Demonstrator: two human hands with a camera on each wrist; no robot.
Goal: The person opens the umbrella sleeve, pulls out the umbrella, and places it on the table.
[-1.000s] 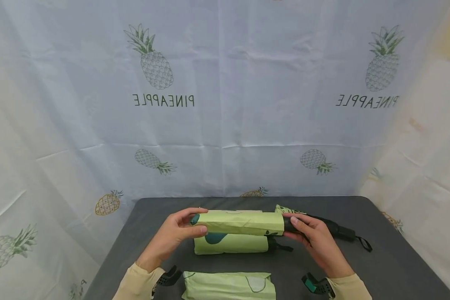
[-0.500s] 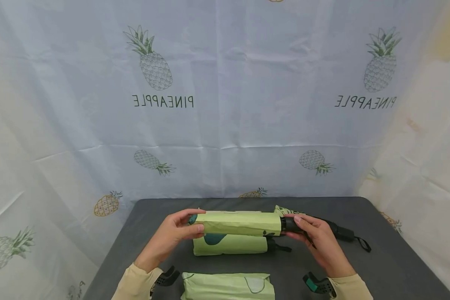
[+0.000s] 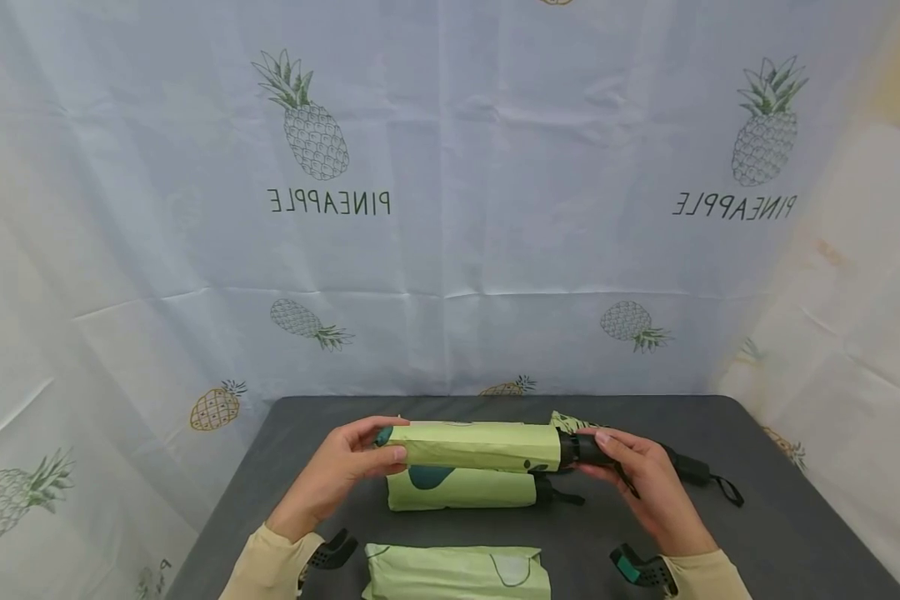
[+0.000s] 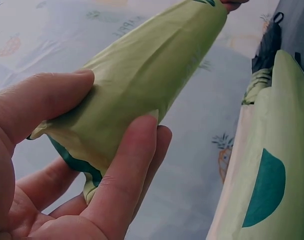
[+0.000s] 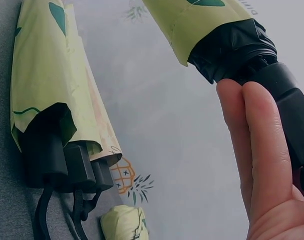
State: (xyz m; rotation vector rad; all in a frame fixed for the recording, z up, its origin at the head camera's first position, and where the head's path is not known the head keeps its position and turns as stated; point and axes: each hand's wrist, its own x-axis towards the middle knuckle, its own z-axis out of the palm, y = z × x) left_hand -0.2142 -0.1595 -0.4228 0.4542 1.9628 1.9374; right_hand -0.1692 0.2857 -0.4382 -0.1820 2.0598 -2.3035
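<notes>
A folded umbrella lies level above the table, most of it inside a light green sleeve (image 3: 472, 447) with dark green spots. Its black handle (image 3: 585, 450) sticks out of the sleeve's right end, with some dark bunched fabric showing at the opening. My left hand (image 3: 337, 467) pinches the sleeve's far left end between thumb and fingers. Around the handle, my right hand (image 3: 645, 479) grips with thumb and fingers; in the right wrist view two straight fingers (image 5: 262, 135) lie along it. The umbrella's inner part is hidden by the sleeve.
Behind and below the held umbrella lie sleeved umbrellas (image 3: 480, 492), their black handles (image 5: 44, 157) pointing right. At the back right is another umbrella (image 3: 690, 469) with a wrist loop. A light green sleeve (image 3: 457, 571) lies at the front of the dark table (image 3: 307, 567).
My right hand has drawn slightly right with the handle, and more black shows beyond the sleeve. My left hand, still pinching the sleeve end, has shifted a little left.
</notes>
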